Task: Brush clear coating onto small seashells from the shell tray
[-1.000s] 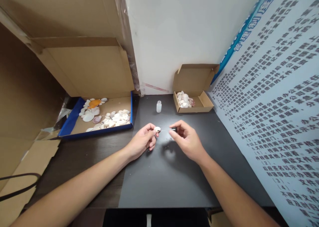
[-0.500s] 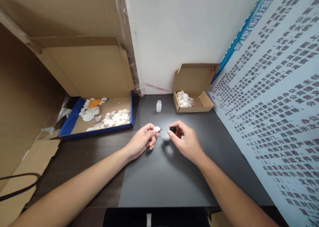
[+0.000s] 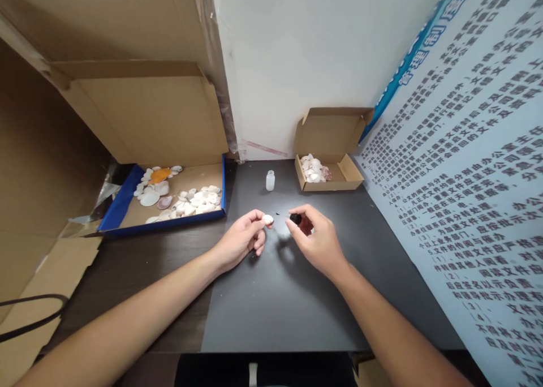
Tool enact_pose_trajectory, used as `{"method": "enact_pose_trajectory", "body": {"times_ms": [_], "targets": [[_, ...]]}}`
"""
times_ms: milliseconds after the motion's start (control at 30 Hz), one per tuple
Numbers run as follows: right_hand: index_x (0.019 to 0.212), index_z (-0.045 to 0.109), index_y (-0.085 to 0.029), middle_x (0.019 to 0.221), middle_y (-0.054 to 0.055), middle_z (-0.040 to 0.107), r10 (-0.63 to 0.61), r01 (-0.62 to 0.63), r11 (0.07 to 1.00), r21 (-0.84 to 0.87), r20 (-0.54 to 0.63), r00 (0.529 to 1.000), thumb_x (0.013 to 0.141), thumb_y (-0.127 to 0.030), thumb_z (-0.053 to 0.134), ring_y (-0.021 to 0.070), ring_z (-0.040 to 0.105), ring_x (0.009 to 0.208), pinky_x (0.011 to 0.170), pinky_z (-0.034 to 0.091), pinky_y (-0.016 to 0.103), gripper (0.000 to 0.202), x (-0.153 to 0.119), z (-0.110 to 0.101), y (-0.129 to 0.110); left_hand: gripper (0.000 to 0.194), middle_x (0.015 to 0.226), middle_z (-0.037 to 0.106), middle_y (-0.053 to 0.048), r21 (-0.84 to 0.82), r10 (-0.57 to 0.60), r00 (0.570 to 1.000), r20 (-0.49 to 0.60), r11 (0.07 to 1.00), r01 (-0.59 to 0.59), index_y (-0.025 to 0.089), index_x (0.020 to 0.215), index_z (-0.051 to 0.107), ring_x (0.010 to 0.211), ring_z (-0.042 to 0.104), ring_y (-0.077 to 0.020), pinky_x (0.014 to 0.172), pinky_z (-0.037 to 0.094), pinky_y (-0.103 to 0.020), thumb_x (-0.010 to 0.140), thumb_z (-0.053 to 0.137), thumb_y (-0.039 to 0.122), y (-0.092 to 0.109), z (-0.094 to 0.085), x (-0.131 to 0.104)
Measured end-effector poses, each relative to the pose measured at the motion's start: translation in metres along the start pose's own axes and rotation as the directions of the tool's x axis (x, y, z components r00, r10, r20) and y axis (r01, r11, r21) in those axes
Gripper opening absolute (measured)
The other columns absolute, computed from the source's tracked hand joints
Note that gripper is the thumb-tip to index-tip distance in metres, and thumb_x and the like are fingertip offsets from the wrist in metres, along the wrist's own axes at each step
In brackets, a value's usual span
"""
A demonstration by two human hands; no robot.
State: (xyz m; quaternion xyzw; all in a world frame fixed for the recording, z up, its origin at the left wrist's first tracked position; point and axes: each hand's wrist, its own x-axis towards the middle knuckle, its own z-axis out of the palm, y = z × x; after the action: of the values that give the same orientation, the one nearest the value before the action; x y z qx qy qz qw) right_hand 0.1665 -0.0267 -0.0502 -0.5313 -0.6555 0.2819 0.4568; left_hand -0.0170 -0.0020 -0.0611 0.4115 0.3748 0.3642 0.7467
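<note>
Between the thumb and fingers of my left hand (image 3: 244,237) is a small white shell (image 3: 267,219), held above the dark mat. Opposite it, my right hand (image 3: 314,234) pinches a black cap (image 3: 296,218). A thin brush seems to point from the cap toward the shell, its dark tip (image 3: 277,213) a short way from the shell; the stem is hard to make out. A small whitish bottle (image 3: 270,180) stands upright and uncapped on the mat beyond my hands.
At the left, a blue-edged open box (image 3: 163,228) holds many shells and an orange piece. A smaller cardboard box (image 3: 333,187) with shells stands at the back right. A printed board (image 3: 466,149) rises along the right side, and a white panel (image 3: 297,64) behind.
The black cap has tilted and shifted slightly right in my right hand, and the brush tip has moved off the shell, upward. My left hand and the shell have barely moved.
</note>
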Motion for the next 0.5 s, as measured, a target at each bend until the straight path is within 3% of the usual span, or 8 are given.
{"method": "enact_pose_trajectory", "body": {"times_ms": [133, 267, 367, 500], "targets": [[0.093, 0.061, -0.018, 0.061, -0.004, 0.048, 0.017, -0.019, 0.999, 0.048, 0.05, 0.999, 0.085, -0.03, 0.059, 0.0117, 0.046, 0.054, 0.053, 0.039, 0.023, 0.014, -0.0006, 0.0009, 0.0003, 0.021, 0.061, 0.048, 0.006, -0.017, 0.009, 1.0, 0.008, 1.0, -0.009, 0.018, 0.081, 0.049, 0.04, 0.035, -0.0036, 0.039, 0.038, -0.017, 0.08, 0.064, 0.032, -0.0009, -0.0007, 0.0006], [0.092, 0.061, -0.018, 0.062, -0.004, 0.048, 0.024, -0.024, 0.999, 0.025, -0.016, 1.0, 0.084, -0.028, 0.06, 0.0118, 0.046, 0.056, 0.055, 0.039, 0.024, 0.013, 0.0008, 0.0001, 0.0008, 0.02, 0.062, 0.046, 0.006, -0.018, 0.002, 1.0, 0.003, 1.0, -0.002, 0.018, 0.08, 0.049, 0.041, 0.034, -0.0031, 0.037, 0.033, -0.016, 0.081, 0.063, 0.031, -0.0012, -0.0011, 0.0009], [0.093, 0.061, -0.018, 0.06, -0.005, 0.045, 0.07, -0.078, 0.991, 0.11, 0.069, 0.995, 0.085, -0.031, 0.058, 0.0115, 0.043, 0.053, 0.051, 0.037, 0.023, 0.016, 0.0014, -0.0006, 0.0001, 0.018, 0.061, 0.045, 0.007, -0.021, -0.002, 1.0, 0.011, 1.0, 0.002, 0.018, 0.081, 0.049, 0.041, 0.034, -0.0033, 0.038, 0.033, -0.016, 0.081, 0.062, 0.031, -0.0008, -0.0008, 0.0006], [0.091, 0.061, -0.018, 0.061, -0.005, 0.045, 0.063, -0.064, 0.996, 0.066, 0.018, 0.998, 0.084, -0.031, 0.06, 0.0117, 0.043, 0.055, 0.054, 0.036, 0.024, 0.015, 0.0006, -0.0008, -0.0011, 0.016, 0.063, 0.045, 0.006, -0.034, -0.011, 1.0, 0.017, 0.999, 0.011, 0.017, 0.081, 0.05, 0.042, 0.035, -0.0035, 0.039, 0.033, -0.016, 0.081, 0.062, 0.028, 0.0001, -0.001, -0.0004]]}}
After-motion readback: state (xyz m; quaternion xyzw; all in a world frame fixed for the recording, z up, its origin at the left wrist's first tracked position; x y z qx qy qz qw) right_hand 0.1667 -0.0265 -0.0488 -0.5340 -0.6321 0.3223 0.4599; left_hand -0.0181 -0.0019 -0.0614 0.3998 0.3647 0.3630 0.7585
